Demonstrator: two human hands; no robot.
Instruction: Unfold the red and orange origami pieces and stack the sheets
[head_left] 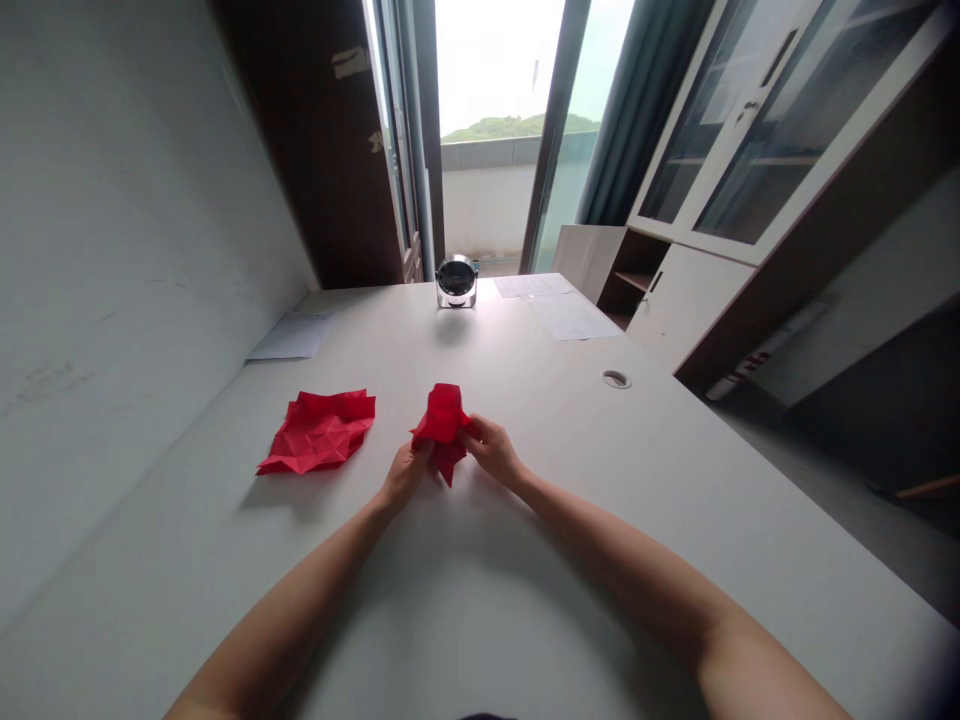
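Note:
A piece of folded red paper (444,415), bent into a raised shape with pointed flaps, is between my two hands just above the white table. My left hand (407,472) grips its lower left side, the fingertips partly hidden behind the paper. On the other side, my right hand (491,447) pinches a flap at the right edge. To the left lies a second red sheet (319,432), spread out and covered in crease lines, its edges lifting off the table.
The white table (570,560) meets a wall at left. A round, dark-faced object on a stand (457,281) is at the far edge. Papers (574,315) lie far right, another sheet (292,335) far left. A cable hole (616,379) is cut at right.

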